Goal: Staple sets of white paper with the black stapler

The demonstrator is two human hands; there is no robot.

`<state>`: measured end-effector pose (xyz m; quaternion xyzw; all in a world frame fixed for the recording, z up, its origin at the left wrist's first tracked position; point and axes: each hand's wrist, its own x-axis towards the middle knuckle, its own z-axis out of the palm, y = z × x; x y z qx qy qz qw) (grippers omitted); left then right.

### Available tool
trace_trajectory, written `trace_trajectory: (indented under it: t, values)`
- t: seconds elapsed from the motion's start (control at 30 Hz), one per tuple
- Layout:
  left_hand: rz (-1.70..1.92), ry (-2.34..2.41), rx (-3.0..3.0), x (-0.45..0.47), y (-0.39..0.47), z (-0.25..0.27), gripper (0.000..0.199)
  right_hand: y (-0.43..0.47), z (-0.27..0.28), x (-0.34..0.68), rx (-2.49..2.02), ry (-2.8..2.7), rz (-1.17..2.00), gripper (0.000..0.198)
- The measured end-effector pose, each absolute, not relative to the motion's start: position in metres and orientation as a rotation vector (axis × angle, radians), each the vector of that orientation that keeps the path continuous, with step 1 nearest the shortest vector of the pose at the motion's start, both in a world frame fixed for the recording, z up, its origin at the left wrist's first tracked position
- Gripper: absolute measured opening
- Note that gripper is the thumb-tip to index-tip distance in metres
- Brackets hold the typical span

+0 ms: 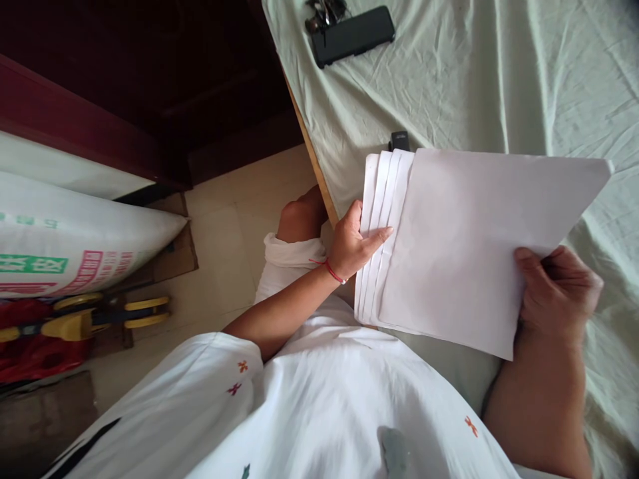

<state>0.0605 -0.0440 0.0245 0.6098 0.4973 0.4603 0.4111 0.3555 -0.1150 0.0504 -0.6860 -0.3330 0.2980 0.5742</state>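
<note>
A stack of white paper sheets (459, 239) is held up in front of me, its left edges fanned into several steps. My left hand (357, 243) pinches the stack at the fanned left side, thumb on top and the other fingers behind. A red string bracelet circles that wrist. At the right edge, my right hand (559, 286) grips the sheets, its thumb on the front face and its curled fingers partly behind the paper. Whatever is on the back of the sheets is hidden from view.
A pale green cloth (464, 86) covers the table. On it lie a dark rectangular case (353, 36), keys (327, 12) and a small black object (399, 140) behind the paper. To the left are a printed white sack (84, 233) and a yellow wheeled item (80, 322).
</note>
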Motion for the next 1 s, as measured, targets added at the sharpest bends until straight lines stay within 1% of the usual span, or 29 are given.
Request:
trace_trajectory:
  t: [0.23, 0.53, 0.7, 1.0]
  values:
    - [1.193, 1.31, 1.541, 0.0606, -0.0442, 0.0216, 0.04, -0.1161, 0.047, 0.3582, -1.649, -0.784, 0.698, 0.024]
    - [1.221, 1.287, 1.558, 0.06, -0.0428, 0.0165, 0.041, -0.1121, 0.0445, 0.3637, -1.614, -0.74, 0.544, 0.024]
    - [1.212, 1.291, 1.582, 0.0595, -0.0421, 0.0154, 0.041, -0.1114, 0.0435, 0.3619, -1.591, -0.775, 0.588, 0.028]
    - [1.197, 1.3, 1.576, 0.0585, -0.0417, 0.0174, 0.042, -0.1171, 0.0423, 0.3607, -1.621, -0.833, 0.675, 0.024]
